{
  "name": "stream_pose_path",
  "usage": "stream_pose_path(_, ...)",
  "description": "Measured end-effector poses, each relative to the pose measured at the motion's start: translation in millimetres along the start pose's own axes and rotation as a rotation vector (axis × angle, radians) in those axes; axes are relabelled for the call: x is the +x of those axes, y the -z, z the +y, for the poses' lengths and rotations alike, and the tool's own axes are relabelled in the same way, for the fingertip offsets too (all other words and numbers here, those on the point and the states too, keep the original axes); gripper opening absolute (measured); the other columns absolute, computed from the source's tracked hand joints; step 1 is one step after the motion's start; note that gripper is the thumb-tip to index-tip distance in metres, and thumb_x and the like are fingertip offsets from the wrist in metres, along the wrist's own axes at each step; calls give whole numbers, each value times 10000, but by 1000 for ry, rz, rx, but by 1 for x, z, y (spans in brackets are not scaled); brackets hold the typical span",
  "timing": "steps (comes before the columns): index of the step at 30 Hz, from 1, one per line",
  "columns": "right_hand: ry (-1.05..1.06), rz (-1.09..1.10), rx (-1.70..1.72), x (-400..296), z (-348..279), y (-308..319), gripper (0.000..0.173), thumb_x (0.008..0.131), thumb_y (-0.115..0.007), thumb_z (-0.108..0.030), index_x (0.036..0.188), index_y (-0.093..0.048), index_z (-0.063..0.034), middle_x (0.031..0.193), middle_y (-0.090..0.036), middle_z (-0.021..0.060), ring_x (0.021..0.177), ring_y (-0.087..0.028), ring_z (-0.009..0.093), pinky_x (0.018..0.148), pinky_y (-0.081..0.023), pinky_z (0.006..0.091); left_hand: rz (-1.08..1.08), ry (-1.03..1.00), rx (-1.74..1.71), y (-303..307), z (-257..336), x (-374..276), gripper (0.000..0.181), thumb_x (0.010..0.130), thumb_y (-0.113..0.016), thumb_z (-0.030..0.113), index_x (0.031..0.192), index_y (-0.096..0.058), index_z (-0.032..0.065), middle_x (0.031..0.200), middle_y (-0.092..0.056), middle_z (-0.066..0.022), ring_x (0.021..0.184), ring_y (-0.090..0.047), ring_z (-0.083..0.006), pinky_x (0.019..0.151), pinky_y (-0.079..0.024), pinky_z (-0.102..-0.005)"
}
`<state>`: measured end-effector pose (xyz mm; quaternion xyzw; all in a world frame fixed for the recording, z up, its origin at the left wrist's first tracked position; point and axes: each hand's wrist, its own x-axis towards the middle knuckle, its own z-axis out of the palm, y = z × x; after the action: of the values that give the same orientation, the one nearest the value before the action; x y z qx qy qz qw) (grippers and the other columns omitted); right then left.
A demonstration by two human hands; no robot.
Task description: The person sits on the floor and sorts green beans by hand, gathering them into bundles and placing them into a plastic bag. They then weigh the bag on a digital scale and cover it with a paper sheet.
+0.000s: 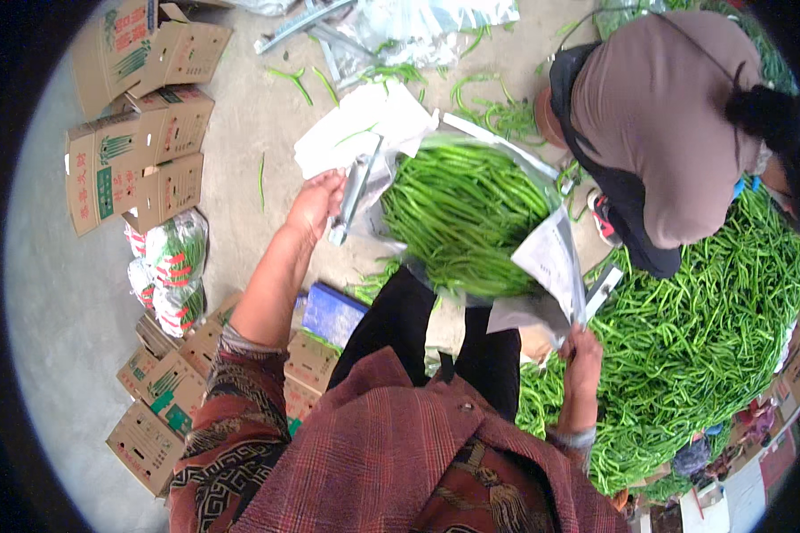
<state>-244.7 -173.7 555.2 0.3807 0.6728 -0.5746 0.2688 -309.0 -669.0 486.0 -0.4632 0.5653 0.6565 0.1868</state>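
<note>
A bundle of long green chili peppers [467, 213] lies before me in an open clear plastic bag [550, 163], with pale metal bars around it. My left hand [317, 203] pinches the bag's left edge, against a metal bar [357, 193] and beside a white paper sheet [373, 126]. On the other side my right hand [581, 356] grips the bag's lower right edge, where a printed white sheet [550, 253] folds over the peppers. Another metal bar [603, 293] sits just above that hand. Part of what the left fingers hold is hidden.
A large heap of green peppers [693, 333] spreads to the right. A co-worker [667, 126] bends over it at upper right. Cardboard boxes [137, 160] and filled bags [177, 273] stand at left. A blue box [333, 313] sits by my leg; loose peppers [500, 116] litter the floor.
</note>
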Motion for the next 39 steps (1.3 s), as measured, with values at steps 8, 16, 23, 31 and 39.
stream_pose_path(8,-85,-97,182,-78,12,-6,345,943,-562,-180,631,-422,-141,529,-357,-46,467,-297,71,462,-225,250,-232,-101,215,-41,40,-76,281,961,-556,316,748,-538,134,637,-419,94,538,-313,-26,488,-242,-196)
stream_pose_path(16,-27,-266,241,-88,11,-50,279,932,-527,-194,679,-446,-105,590,-396,-12,528,-363,109,519,-339,279,-375,-128,36,-69,57,-108,204,962,-558,285,838,-578,124,652,-410,96,556,-319,-16,494,-242,-201)
stream_pose_path(23,51,-89,474,-10,-14,-18,370,962,-550,-211,647,-367,-145,587,-298,-39,529,-344,114,526,-330,279,-352,-61,106,-99,15,-120,267,973,-524,312,789,-530,118,675,-421,81,586,-356,-30,505,-288,-208)
stream_pose_path(31,170,-246,382,57,-71,-28,374,967,-550,-246,652,-377,-145,579,-326,-36,516,-337,109,519,-317,285,-338,37,-112,-104,-9,-128,277,1011,-463,296,789,-453,130,611,-296,90,501,-243,-36,455,-195,-219)
stream_pose_path(39,205,-244,460,125,-92,-78,336,977,-520,-231,671,-415,-139,578,-333,-30,525,-355,120,538,-346,282,-343,31,-201,-120,12,-101,271,1005,-481,308,800,-464,132,612,-319,90,503,-265,-27,449,-212,-203)
